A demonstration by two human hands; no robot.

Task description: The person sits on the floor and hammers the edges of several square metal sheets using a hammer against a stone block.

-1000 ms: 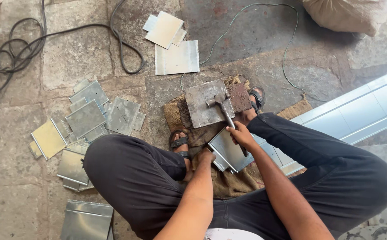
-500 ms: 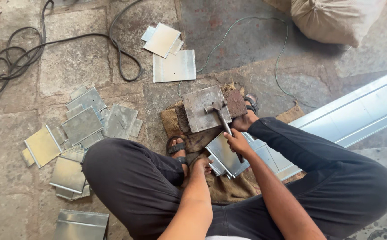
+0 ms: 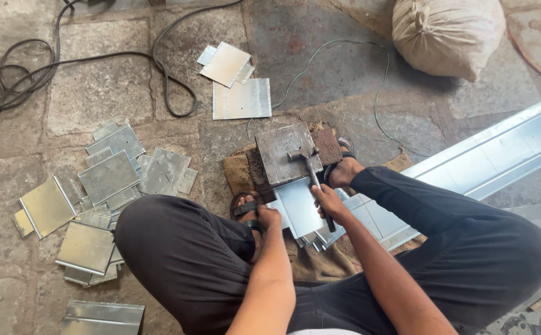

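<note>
- The sheet (image 3: 298,208) is lying between the person's knees, its far edge resting against the steel block (image 3: 286,152) on the sacking (image 3: 236,174).
- The right hand (image 3: 329,205) is gripping the hammer (image 3: 307,167), whose head is sitting on the block.
- The left hand (image 3: 267,218) is pressing at the sheet's left edge; its fingers are hidden, so I cannot tell how wide they are.
- A slipped blow could be catching the left fingers or the sandalled foot (image 3: 345,170) just beside the block.
- Cut edges may be slicing skin if the sheet is skidding.
- Room is opening far and left, though cut pieces (image 3: 106,180) and a cable (image 3: 171,93) are crowding it; the long trough (image 3: 487,155) is closing the right.
</note>
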